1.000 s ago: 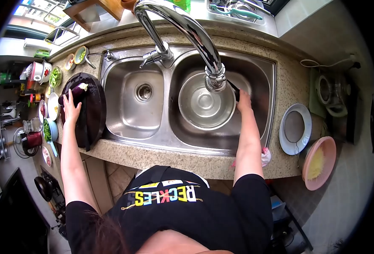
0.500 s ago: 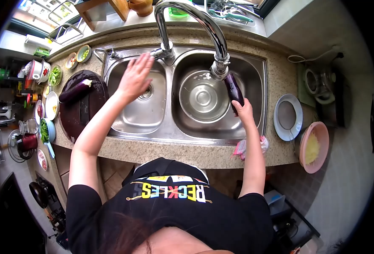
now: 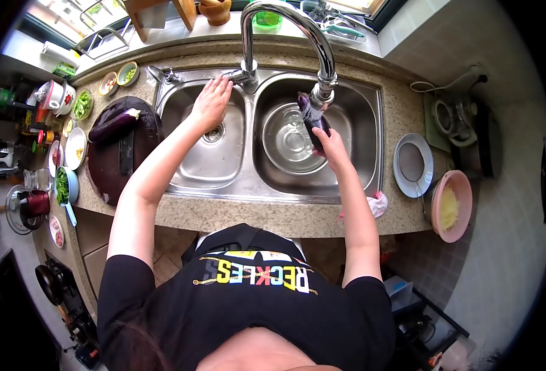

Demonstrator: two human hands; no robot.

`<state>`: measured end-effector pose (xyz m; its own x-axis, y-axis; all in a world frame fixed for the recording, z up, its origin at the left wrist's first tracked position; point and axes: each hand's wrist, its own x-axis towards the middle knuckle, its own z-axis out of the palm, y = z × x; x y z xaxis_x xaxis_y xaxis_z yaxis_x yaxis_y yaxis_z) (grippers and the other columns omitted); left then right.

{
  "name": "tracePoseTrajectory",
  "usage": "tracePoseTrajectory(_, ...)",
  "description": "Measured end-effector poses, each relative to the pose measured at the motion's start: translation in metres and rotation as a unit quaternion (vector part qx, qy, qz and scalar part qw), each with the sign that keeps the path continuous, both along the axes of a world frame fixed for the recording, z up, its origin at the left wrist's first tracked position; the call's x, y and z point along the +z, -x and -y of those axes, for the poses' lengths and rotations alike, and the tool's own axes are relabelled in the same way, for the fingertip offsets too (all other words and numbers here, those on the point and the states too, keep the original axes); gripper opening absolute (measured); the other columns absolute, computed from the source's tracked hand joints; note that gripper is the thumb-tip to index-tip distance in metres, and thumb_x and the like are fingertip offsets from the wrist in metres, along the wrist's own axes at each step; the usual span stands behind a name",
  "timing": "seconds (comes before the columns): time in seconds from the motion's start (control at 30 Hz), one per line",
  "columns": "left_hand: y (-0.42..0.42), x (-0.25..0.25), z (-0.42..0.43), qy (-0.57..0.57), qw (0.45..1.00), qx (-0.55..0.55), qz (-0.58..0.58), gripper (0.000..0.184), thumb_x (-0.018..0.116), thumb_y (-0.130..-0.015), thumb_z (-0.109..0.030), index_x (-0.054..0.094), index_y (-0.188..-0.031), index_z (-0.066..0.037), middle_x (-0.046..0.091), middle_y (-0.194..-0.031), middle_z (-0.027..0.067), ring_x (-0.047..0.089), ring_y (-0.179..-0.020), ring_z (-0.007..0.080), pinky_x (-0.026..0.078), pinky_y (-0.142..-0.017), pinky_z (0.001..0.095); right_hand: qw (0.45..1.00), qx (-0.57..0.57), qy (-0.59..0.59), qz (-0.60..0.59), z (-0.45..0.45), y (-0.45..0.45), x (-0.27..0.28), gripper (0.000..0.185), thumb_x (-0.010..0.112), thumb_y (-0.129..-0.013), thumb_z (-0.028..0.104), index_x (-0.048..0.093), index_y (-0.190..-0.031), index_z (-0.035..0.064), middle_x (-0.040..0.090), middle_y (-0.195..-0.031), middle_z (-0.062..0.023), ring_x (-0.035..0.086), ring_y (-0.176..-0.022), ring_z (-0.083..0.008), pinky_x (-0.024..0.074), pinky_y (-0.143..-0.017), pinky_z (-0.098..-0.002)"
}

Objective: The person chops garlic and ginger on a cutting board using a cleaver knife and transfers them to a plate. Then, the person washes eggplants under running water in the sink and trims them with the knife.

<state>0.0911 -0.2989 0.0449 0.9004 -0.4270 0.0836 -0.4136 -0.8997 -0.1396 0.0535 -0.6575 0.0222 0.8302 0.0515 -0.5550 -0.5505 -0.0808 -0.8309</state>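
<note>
My right hand (image 3: pixel 331 147) is wrapped round the lower end of an eggplant (image 3: pixel 316 131). The eggplant's upper part is beneath the spout of the chrome faucet (image 3: pixel 324 86), with water splashing on its skin. Below it, a round metal bowl (image 3: pixel 277 148) holding water stands in the right sink basin (image 3: pixel 359 164). Over the left basin (image 3: pixel 194 161), my left hand (image 3: pixel 211 105) has its fingers stretched out, the tips at the faucet's side lever (image 3: pixel 238 76). Whether they press on it I cannot tell.
A second eggplant (image 3: pixel 113 127) and a knife (image 3: pixel 126 154) lie on the dark round chopping board (image 3: pixel 103 179). Several small bowls of cut food line the left counter. To the right are a strainer on a white bowl (image 3: pixel 430 162) and a pink bowl (image 3: pixel 464 213).
My right hand has brought the eggplant left, under the spout, and water now splashes on it. My left hand has reached the lever, its spread fingers drawn closer together.
</note>
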Motion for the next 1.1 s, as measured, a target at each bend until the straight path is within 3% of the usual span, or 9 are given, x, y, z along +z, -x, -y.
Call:
tracePoseTrajectory(0.13,0.007,0.005,0.019,0.023,0.999,0.045,0.004,0.063,0.061,-0.080,-0.014,0.039,-0.137,0.001,0.034,-0.146,0.0202,0.029,-0.138,0.0341,0.022,-0.115,0.0413,1.000,-0.005,0.005,0.007,-0.011,-0.018,-0.007,0.037,0.066,-0.086,0.036,0.053,-0.097,0.0027,0.057,-0.077,-0.0042,0.058,-0.058,-0.0125,0.0524,-0.049,-0.0251)
tracePoseTrajectory(0.23,0.011,0.003,0.054,0.251,0.968,0.028,0.005,0.058,0.064,-0.085,-0.022,0.043,-0.136,-0.003,0.044,-0.136,0.0231,0.037,-0.132,0.0377,0.033,-0.109,0.0430,1.000,-0.004,-0.017,0.010,-0.018,-0.021,-0.013,0.038,0.065,-0.087,0.037,0.053,-0.099,0.0032,0.057,-0.078,-0.0039,0.059,-0.059,-0.0125,0.0534,-0.050,-0.0254)
tracePoseTrajectory(0.3,0.012,-0.012,0.092,0.442,0.883,0.093,-0.126,0.058,0.064,-0.088,-0.030,0.045,-0.136,-0.002,0.056,-0.124,0.0222,0.055,-0.116,0.0305,0.042,-0.099,0.0386,0.998,-0.019,-0.049,0.028,-0.026,-0.016,-0.015,0.038,0.064,-0.088,0.037,0.051,-0.103,0.0041,0.057,-0.081,-0.0038,0.059,-0.061,-0.0126,0.0540,-0.050,-0.0258)
tracePoseTrajectory(0.43,0.002,-0.037,0.175,0.728,0.442,0.283,-0.442,0.059,0.063,-0.089,-0.044,0.045,-0.132,-0.008,0.061,-0.102,0.0051,0.060,-0.093,0.0150,0.052,-0.077,0.0351,0.988,-0.008,0.037,0.147,-0.041,0.004,-0.024,0.050,0.068,-0.085,0.037,0.049,-0.104,-0.0045,0.058,-0.089,-0.0130,0.060,-0.072,-0.0190,0.0515,-0.054,-0.0314)
tracePoseTrajectory(0.6,-0.012,-0.037,0.208,0.784,0.341,0.254,-0.452,0.030,0.068,-0.076,-0.013,0.062,-0.105,-0.005,0.064,-0.094,0.0039,0.060,-0.080,0.0142,0.049,-0.074,0.0285,0.930,0.019,0.146,0.338,-0.043,0.037,-0.024,0.057,0.064,-0.087,0.027,0.038,-0.122,-0.0095,0.053,-0.110,-0.0250,0.054,-0.103,-0.0359,0.0420,-0.088,-0.0461)
tracePoseTrajectory(0.7,-0.022,-0.042,0.211,0.745,0.414,0.208,-0.480,0.026,0.071,-0.084,-0.026,0.059,-0.102,-0.011,0.060,-0.083,0.0008,0.057,-0.070,0.0118,0.048,-0.063,0.0287,0.920,0.020,0.140,0.365,-0.031,0.062,-0.024,0.056,0.062,-0.089,0.023,0.035,-0.127,-0.0076,0.057,-0.103,-0.0207,0.059,-0.092,-0.0304,0.0468,-0.079,-0.0418)
tracePoseTrajectory(0.83,-0.024,-0.043,0.217,0.728,0.420,0.233,-0.489,0.028,0.071,-0.085,-0.025,0.058,-0.104,-0.011,0.061,-0.082,0.0021,0.060,-0.073,0.0134,0.049,-0.063,0.0296,0.966,-0.046,0.077,0.243,-0.002,0.067,-0.033,0.019,0.051,-0.097,0.016,0.059,-0.108,0.0033,0.059,-0.070,0.0005,0.044,-0.052,-0.0027,0.0341,-0.046,-0.0197)
tracePoseTrajectory(1.0,-0.010,-0.040,0.220,0.714,0.458,0.197,-0.490,0.031,0.060,-0.092,-0.033,0.059,-0.110,-0.008,0.066,-0.087,0.0050,0.063,-0.078,0.0132,0.050,-0.069,0.0268,0.972,-0.165,-0.012,0.166,-0.007,0.012,-0.039,0.041,0.055,-0.096,0.024,0.039,-0.129,0.0056,0.057,-0.109,-0.0093,0.056,-0.085,-0.0110,0.0483,-0.070,-0.0243)
tracePoseTrajectory(1.1,0.003,-0.047,0.214,0.590,0.642,0.168,-0.459,0.042,0.063,-0.089,-0.037,0.062,-0.108,0.000,0.067,-0.094,0.0080,0.063,-0.084,0.0155,0.049,-0.073,0.0292,0.957,-0.185,-0.055,0.216,-0.011,-0.031,-0.064,0.047,0.060,-0.093,0.024,0.039,-0.131,0.0040,0.056,-0.113,-0.0102,0.056,-0.098,-0.0177,0.0457,-0.088,-0.0299)
